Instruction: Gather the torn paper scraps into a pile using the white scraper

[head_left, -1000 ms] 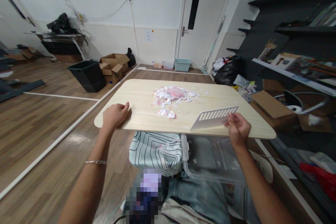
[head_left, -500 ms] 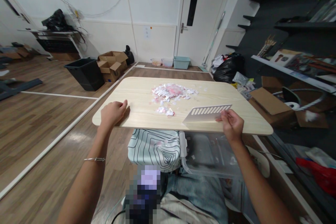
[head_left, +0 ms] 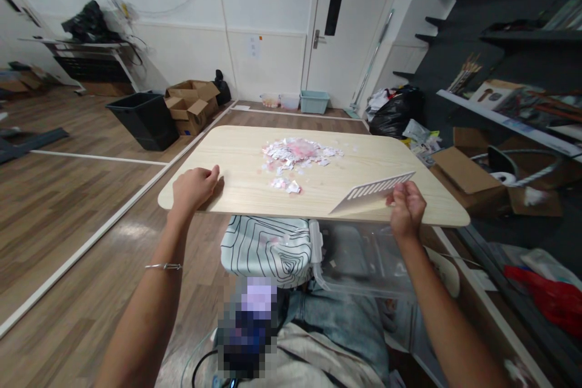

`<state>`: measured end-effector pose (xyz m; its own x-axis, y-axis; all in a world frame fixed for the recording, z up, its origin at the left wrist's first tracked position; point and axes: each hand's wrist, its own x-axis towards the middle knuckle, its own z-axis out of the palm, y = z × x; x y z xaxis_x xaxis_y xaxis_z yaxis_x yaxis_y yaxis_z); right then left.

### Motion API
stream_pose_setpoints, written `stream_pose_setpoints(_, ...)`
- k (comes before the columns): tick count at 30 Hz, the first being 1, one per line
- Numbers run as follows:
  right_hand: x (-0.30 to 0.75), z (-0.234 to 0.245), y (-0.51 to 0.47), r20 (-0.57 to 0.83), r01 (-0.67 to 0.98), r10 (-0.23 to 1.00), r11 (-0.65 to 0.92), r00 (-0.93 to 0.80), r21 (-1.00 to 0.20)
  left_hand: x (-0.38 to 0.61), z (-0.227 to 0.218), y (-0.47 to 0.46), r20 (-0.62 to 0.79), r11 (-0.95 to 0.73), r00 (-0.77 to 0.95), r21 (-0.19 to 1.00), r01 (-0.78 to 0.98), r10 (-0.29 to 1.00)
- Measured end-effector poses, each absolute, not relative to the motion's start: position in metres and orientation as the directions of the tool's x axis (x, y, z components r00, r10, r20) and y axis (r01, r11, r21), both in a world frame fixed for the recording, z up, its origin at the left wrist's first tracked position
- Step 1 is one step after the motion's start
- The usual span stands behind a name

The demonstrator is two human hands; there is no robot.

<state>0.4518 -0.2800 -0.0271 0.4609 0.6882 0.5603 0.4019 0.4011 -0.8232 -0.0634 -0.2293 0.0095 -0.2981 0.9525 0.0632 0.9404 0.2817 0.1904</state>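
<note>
My right hand pinches the right end of a white slotted plastic panel, which is tilted on its long edge near the front of the pale wooden tabletop. A row of slanted slots runs along the panel's upper side. Left of it, at the middle of the tabletop, lies a heap of white and pink paper scraps. A smaller clump of scraps sits nearer to me. My left hand rests curled on the tabletop's left part, away from the paper; nothing shows in its fingers.
Below the front edge are a cloth-covered seat with black lines and a clear plastic bin. A black bin and cardboard boxes stand on the floor at left. An open carton and shelving are at right.
The panel and my right hand have shifted a little to the right, and the panel is angled more steeply. My left hand and the paper heap stay in place. The view has tipped slightly.
</note>
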Motion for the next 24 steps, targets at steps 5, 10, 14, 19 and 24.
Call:
stream_pose_setpoints(5, 0.4492, -0.0257, -0.2775, 0.550, 0.380, 0.705, 0.407, 0.447, -0.831, -0.0634, 0.0105, -0.2299, 0.068, 0.283, -0.302, 0.209, 0.936, 0.951)
stream_pose_setpoints(10, 0.4459, -0.0235, -0.2804, 0.538, 0.357, 0.738, 0.413, 0.408, -0.838, -0.0641, 0.0099, -0.2303, 0.064, 0.286, -0.304, 0.204, 0.936, 0.951)
stream_pose_setpoints(14, 0.4442, -0.0248, -0.2818, 0.519, 0.336, 0.770, 0.409, 0.372, -0.848, -0.0643, 0.0089, -0.2296, 0.066, 0.292, -0.310, 0.198, 0.936, 0.948)
stream_pose_setpoints(19, 0.4435, -0.0288, -0.2809, 0.487, 0.321, 0.801, 0.386, 0.349, -0.865, -0.0631, 0.0100, -0.2290, 0.044, 0.298, -0.311, 0.183, 0.937, 0.949)
stream_pose_setpoints(24, 0.4449, -0.0304, -0.2804, 0.472, 0.304, 0.812, 0.380, 0.344, -0.874, -0.0624, 0.0118, -0.2298, 0.037, 0.299, -0.310, 0.183, 0.937, 0.950)
